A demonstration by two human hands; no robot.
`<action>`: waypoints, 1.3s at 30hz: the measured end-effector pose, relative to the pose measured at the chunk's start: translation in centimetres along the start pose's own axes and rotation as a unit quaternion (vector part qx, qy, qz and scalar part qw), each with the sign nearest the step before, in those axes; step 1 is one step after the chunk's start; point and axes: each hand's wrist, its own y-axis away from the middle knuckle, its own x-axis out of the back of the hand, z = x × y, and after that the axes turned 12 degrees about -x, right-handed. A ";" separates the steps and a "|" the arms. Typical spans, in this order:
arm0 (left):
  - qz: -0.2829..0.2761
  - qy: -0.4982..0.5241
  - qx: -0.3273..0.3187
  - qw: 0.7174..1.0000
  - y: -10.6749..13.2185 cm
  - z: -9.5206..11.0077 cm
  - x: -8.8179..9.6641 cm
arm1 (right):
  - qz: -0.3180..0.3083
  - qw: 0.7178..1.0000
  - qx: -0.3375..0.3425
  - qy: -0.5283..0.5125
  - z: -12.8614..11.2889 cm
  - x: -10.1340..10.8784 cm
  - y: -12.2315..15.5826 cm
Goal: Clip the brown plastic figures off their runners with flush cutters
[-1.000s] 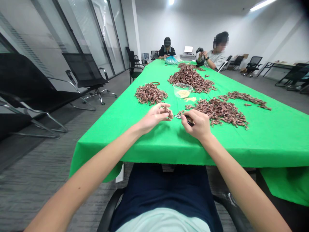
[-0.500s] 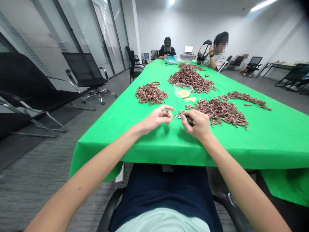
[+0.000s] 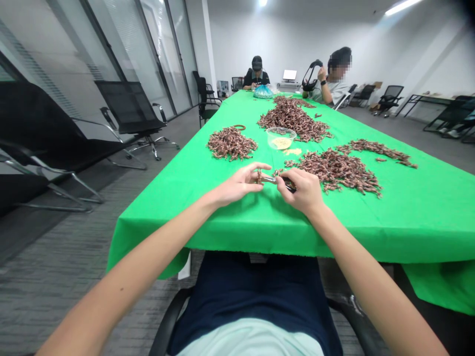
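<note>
Partly hidden by the right hand (image 3: 302, 192), whose grip presses together on it, a small metal tool (image 3: 270, 179) now sits closer to the left hand (image 3: 237, 185). That grip pinches a tiny brown piece (image 3: 259, 176), too small to make out, above the green-covered counter (image 3: 408, 222).

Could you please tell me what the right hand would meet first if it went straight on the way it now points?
Probably the small brown piece pinched in the left hand: the metal tool in the right hand points at it, though depth is unclear here.
</note>
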 end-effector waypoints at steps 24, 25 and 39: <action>-0.014 0.012 0.007 1.000 0.0 0.0 -0.1 | -0.025 1.000 0.002 -0.009 0.1 -0.2 0.1; -0.015 0.013 0.007 1.000 0.0 -0.1 -0.1 | -0.025 1.000 0.002 -0.009 0.1 -0.2 0.1; -0.018 0.027 0.005 0.999 -0.1 -0.1 -0.1 | -0.028 0.999 0.006 -0.017 0.1 -0.1 0.0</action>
